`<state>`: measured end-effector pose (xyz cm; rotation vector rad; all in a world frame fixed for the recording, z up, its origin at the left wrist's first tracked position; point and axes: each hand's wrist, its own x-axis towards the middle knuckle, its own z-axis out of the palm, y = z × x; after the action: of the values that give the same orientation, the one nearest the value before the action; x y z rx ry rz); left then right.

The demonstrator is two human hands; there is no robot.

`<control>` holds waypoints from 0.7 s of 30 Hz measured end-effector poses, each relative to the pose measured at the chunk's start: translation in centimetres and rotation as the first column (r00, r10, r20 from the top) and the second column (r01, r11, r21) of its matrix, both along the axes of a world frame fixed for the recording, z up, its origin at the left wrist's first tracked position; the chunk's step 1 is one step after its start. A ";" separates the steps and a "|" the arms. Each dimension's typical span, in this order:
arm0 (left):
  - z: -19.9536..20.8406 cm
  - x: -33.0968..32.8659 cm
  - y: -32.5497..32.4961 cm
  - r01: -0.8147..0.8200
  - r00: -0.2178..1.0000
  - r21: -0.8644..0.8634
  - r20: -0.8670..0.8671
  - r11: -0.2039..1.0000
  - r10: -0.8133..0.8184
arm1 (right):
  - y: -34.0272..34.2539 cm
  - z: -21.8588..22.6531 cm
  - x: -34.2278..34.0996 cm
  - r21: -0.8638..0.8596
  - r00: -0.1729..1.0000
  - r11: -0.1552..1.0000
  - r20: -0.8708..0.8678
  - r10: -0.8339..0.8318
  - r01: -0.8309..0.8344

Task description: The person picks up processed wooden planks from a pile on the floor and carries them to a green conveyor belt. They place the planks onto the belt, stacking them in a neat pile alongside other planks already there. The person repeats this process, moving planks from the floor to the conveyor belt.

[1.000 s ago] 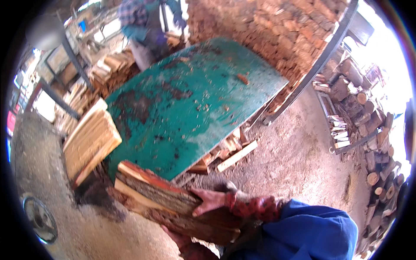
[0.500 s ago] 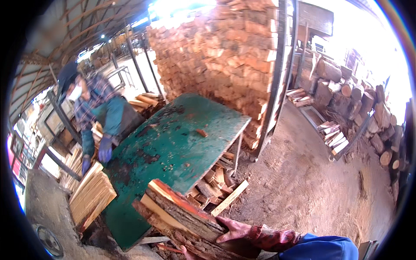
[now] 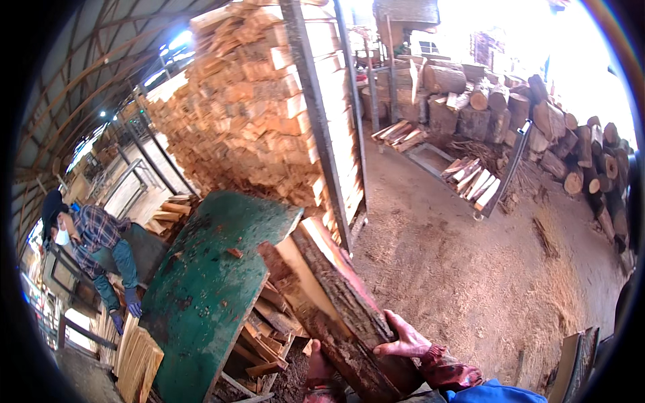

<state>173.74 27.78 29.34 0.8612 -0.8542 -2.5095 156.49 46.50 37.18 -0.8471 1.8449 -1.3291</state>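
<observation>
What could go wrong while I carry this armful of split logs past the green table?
The bundle of bark-covered split logs rests only on the left hand below and the right hand on top; a piece could slide off. Its raised end sits close to the green metal table and the tall stacked firewood wall and might catch. Loose split wood under the table could trip you.

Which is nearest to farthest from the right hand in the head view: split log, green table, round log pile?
1. Split log: under the right hand, which rests on its bark.
2. Green table: to the left, just past the log.
3. Round log pile: far off at upper right, across the sawdust floor.
</observation>
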 end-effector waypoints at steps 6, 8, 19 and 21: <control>1.0 -10.1 -0.6 0.178 0.981 0.068 -0.095 0.982 -0.171 | 2.0 1.4 -4.7 -0.006 0.967 0.971 0.092 -0.239 0.240; 0.3 -13.3 -1.5 0.248 0.965 0.091 -0.113 0.964 -0.238 | 1.9 0.9 -6.7 -0.020 0.957 0.958 0.067 -0.283 0.285; -2.5 -27.4 -5.7 0.392 0.919 0.117 -0.102 0.913 -0.381 | -0.4 -2.3 -17.5 -0.036 0.895 0.894 0.003 -0.447 0.447; -3.0 -30.2 -5.8 0.420 0.907 0.140 -0.098 0.897 -0.410 | -0.3 -3.3 -19.8 -0.027 0.894 0.895 -0.025 -0.447 0.446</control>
<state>143.52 22.01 26.34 0.6943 -0.9056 -2.9947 136.68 46.25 33.86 -0.4628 2.1377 -1.6185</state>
